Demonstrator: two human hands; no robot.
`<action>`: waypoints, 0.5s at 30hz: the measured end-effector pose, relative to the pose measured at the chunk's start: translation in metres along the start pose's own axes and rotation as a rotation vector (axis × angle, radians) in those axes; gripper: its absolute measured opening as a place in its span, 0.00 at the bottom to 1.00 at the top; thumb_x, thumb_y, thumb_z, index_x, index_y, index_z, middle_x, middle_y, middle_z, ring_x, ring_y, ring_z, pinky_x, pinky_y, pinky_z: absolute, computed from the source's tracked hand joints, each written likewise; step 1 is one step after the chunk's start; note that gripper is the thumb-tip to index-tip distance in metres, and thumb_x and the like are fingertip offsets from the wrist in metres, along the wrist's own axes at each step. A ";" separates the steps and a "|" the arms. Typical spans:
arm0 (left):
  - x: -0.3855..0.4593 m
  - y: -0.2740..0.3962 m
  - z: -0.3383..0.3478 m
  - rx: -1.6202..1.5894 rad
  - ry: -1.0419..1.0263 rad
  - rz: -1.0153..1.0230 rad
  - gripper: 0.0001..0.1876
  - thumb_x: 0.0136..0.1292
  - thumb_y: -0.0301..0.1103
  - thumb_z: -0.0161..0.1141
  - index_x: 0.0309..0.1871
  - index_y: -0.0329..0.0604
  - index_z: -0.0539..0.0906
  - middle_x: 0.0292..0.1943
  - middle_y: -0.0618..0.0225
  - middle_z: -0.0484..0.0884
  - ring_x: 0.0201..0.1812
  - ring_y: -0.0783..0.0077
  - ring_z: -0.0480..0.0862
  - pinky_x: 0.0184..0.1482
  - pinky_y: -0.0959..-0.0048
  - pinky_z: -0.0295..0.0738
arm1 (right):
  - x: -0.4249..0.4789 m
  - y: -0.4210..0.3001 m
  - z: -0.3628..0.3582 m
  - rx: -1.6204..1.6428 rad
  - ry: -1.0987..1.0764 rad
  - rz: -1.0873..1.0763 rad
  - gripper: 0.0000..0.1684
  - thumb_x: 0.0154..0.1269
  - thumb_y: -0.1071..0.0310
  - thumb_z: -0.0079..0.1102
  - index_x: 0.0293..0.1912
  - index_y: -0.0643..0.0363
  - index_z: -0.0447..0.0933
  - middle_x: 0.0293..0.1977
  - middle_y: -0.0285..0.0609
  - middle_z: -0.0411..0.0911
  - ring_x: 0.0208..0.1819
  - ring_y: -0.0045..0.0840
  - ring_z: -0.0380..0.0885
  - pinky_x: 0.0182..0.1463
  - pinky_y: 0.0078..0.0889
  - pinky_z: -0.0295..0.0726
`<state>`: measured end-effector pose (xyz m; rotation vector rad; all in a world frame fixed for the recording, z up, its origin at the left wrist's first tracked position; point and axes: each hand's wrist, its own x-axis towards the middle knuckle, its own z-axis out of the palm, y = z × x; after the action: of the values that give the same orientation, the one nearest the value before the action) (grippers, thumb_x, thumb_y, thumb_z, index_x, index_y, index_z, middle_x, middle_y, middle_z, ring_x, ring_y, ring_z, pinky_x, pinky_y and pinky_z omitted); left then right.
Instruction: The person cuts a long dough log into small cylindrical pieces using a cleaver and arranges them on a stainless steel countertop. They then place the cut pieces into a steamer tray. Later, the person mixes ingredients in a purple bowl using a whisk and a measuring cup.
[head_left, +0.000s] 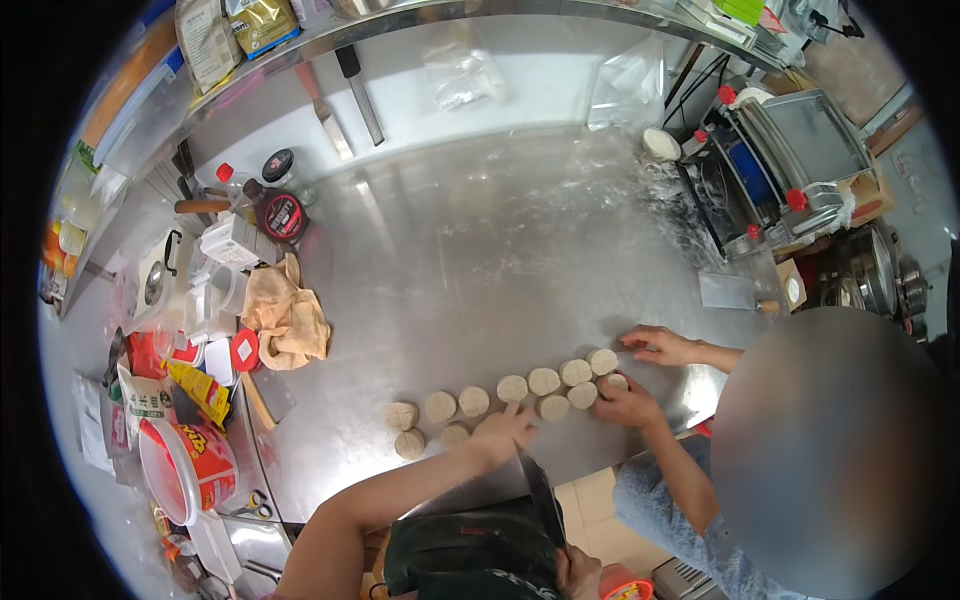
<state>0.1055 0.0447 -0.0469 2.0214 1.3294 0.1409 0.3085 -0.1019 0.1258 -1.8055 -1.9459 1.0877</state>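
Note:
Pale round dough pieces (544, 381), several of them scored on top, lie in two uneven rows on the steel worktable (450, 300). My left hand (504, 436) reaches over the middle of the rows, its fingertips at the lower edge of one scored round (512, 388). What lies under the palm is hidden. Close to my body, my right hand (577, 571) grips the handle of a large knife (541, 484), whose blade points up toward the table edge. Another person's hand (630, 401) touches the rounds at the right end; that person's other hand (660, 346) hovers beside them.
At left stand a chocolate syrup bottle (281, 214), a crumpled cloth (285, 319), a bench scraper (266, 397) and a plastic tub (187, 472). A dough roller machine (780, 161) and a cleaver (727, 291) are at right. The co-worker's body closes off the right front.

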 end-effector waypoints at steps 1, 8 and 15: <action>0.000 0.003 -0.011 -0.035 -0.004 0.026 0.13 0.58 0.30 0.59 0.47 0.45 0.77 0.55 0.58 0.71 0.60 0.52 0.71 0.53 0.58 0.77 | -0.004 0.001 0.002 0.001 0.012 0.006 0.07 0.67 0.72 0.59 0.43 0.64 0.78 0.29 0.57 0.80 0.27 0.52 0.80 0.31 0.47 0.79; -0.019 -0.005 -0.022 -0.353 0.309 0.087 0.18 0.52 0.27 0.67 0.48 0.46 0.78 0.53 0.60 0.71 0.55 0.52 0.75 0.54 0.60 0.77 | -0.009 0.010 -0.003 0.006 0.064 0.010 0.08 0.68 0.72 0.58 0.43 0.65 0.78 0.30 0.58 0.80 0.29 0.52 0.80 0.32 0.47 0.79; -0.006 0.054 -0.015 -0.029 0.404 -0.426 0.26 0.49 0.33 0.72 0.52 0.41 0.75 0.53 0.57 0.72 0.55 0.53 0.76 0.51 0.61 0.79 | 0.011 0.023 -0.023 0.004 0.138 -0.061 0.08 0.69 0.71 0.57 0.43 0.65 0.79 0.30 0.58 0.80 0.31 0.52 0.81 0.34 0.47 0.80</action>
<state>0.1368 0.0347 -0.0012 1.6931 1.9660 0.3829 0.3382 -0.0851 0.1227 -1.7578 -1.9035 0.9211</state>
